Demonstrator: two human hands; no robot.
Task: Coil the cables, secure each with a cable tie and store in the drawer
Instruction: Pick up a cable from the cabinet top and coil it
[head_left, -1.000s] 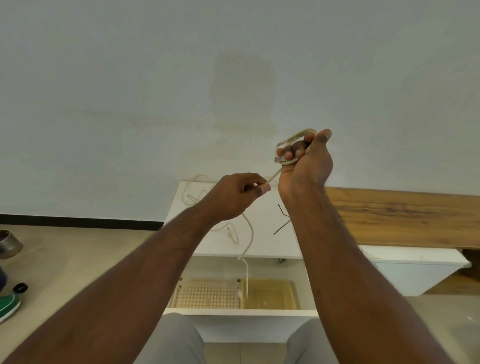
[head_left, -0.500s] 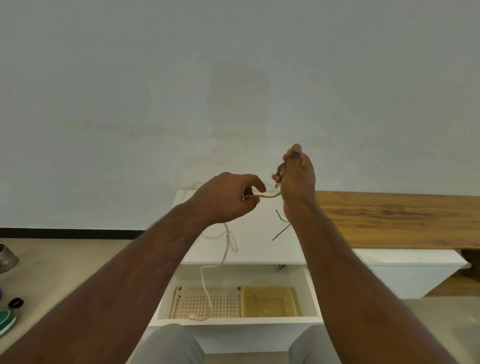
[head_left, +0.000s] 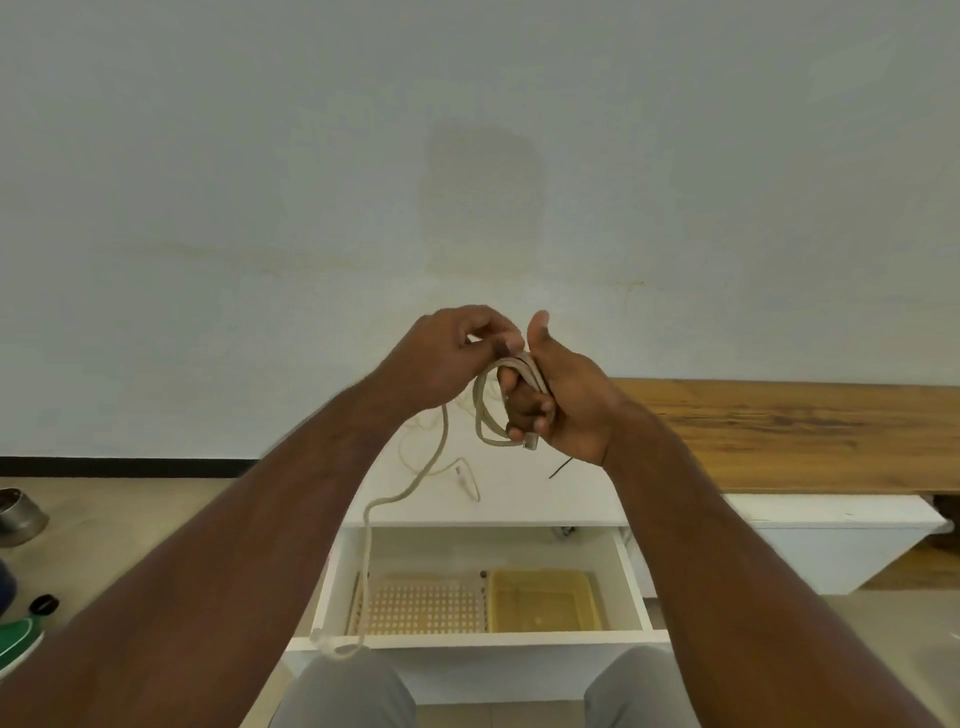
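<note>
My right hand (head_left: 563, 400) grips a few loops of a beige cable (head_left: 485, 410) in front of the wall, with a metal plug sticking out below its fingers. My left hand (head_left: 452, 358) pinches the same cable right beside the loops. The loose length hangs down from the left hand and its end curls over the front edge of the open white drawer (head_left: 478, 639). A second pale cable (head_left: 465, 480) lies on the white cabinet top (head_left: 519, 499). Part of a thin black cable tie (head_left: 560, 470) shows on that top under my right wrist.
Inside the drawer sit a perforated beige tray (head_left: 426, 605) and a yellow tray (head_left: 543, 600). A wooden bench top (head_left: 779, 431) runs to the right. On the floor at the left are a metal bowl (head_left: 18, 514), a black cap (head_left: 44, 605) and a green item (head_left: 18, 639). My knees are below.
My left hand rose and brought the cable up beside my right hand, which turned palm-up with the loops hanging below it. The hanging tail slid to the drawer's front left edge.
</note>
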